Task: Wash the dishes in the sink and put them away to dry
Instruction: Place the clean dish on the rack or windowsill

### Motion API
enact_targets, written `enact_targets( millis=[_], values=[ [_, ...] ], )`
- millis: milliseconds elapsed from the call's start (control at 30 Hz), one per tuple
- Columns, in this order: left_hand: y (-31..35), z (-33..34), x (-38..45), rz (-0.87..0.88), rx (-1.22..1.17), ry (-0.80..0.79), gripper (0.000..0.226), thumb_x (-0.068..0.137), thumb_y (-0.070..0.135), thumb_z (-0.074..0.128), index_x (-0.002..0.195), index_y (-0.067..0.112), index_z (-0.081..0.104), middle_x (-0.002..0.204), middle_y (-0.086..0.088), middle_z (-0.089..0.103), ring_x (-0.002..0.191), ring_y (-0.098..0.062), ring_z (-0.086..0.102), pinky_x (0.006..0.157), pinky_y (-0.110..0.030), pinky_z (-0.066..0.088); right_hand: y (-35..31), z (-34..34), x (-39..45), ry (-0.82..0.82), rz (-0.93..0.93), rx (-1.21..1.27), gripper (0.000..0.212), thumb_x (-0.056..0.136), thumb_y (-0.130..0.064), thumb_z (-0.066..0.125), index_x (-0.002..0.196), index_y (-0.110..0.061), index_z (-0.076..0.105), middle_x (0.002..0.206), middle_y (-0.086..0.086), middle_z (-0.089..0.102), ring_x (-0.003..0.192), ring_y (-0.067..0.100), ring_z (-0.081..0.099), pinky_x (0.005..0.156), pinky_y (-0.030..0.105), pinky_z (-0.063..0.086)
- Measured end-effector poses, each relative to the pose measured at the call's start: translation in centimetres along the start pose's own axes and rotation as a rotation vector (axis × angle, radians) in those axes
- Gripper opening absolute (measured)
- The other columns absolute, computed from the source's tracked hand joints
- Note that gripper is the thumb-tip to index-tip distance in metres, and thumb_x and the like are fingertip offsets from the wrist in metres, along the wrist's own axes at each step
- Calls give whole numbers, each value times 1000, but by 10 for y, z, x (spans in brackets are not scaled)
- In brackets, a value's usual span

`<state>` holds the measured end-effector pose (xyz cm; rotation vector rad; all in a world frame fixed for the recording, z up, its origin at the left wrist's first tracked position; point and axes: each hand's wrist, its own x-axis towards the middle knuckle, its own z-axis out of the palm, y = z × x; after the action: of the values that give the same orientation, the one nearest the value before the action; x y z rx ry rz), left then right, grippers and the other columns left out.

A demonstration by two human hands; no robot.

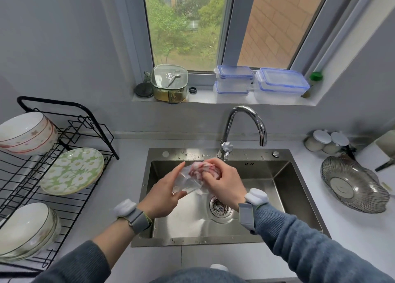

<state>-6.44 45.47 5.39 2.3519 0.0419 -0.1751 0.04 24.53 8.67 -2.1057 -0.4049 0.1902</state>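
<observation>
Over the steel sink (299, 197) my left hand (164, 194) holds a clear drinking glass (187, 183), tilted with its mouth away from me. My right hand (224, 181) grips a pink and white cloth (203, 168) and pushes it into the mouth of the glass. The glass is partly hidden by both hands. A drain strainer (220, 207) lies in the wet basin below. The chrome tap (245, 124) arches over the back of the sink; no water stream shows.
A black wire drying rack (70, 130) stands on the left with stacked bowls (25, 133), a green flowered plate (72, 171) and more bowls (27, 231). A ribbed glass dish (352, 184) and jars (327, 141) sit on the right. Containers line the windowsill (213, 99).
</observation>
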Motion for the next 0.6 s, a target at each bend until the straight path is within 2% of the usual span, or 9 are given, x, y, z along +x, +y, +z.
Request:
enact_targets(
  millis=[100, 233, 367, 467, 533, 600],
  values=[
    [4, 8, -1, 44, 5, 28, 77, 95, 32, 70, 156, 39, 24, 140, 17, 51, 104, -16, 62, 90, -25, 49, -9, 10, 5, 17, -98, -50, 27, 87, -30, 67, 114, -34, 68, 101, -16, 71, 95, 7, 65, 87, 29, 53],
    [8, 15, -2, 48, -74, 71, 54, 93, 31, 72, 135, 37, 39, 123, 17, 61, 94, -9, 64, 86, -39, 56, -5, 22, 18, -13, -82, -132, 30, 86, -33, 63, 116, -34, 68, 103, -12, 72, 96, 12, 64, 88, 33, 53],
    [12, 13, -10, 49, -62, 82, 72, 93, 26, 73, 149, 41, 31, 124, 20, 58, 85, -9, 65, 86, -36, 55, 13, 7, 40, 5, 125, -188, 26, 90, -28, 60, 114, -29, 69, 101, -5, 73, 93, 17, 67, 85, 32, 54],
    [12, 12, -13, 34, -91, 62, 74, 93, 27, 73, 149, 46, 29, 126, 21, 55, 89, -8, 67, 89, -36, 57, 31, -6, 51, -25, 312, -191, 14, 98, -25, 59, 108, -24, 68, 95, -3, 69, 91, 20, 65, 78, 28, 45],
    [11, 11, -13, 17, -160, 47, 72, 94, 27, 72, 147, 48, 29, 129, 17, 58, 92, -11, 69, 89, -36, 59, 48, -10, 52, -31, 410, -115, 10, 99, -26, 59, 99, -20, 67, 94, -3, 69, 92, 22, 65, 81, 31, 47],
    [15, 6, -10, -27, -308, 43, 65, 97, 26, 69, 148, 41, 31, 134, 11, 58, 102, -13, 69, 89, -33, 60, 66, -11, 50, -39, 466, 15, 12, 99, -28, 61, 96, -19, 68, 95, 1, 73, 92, 23, 68, 89, 38, 55]
  ],
)
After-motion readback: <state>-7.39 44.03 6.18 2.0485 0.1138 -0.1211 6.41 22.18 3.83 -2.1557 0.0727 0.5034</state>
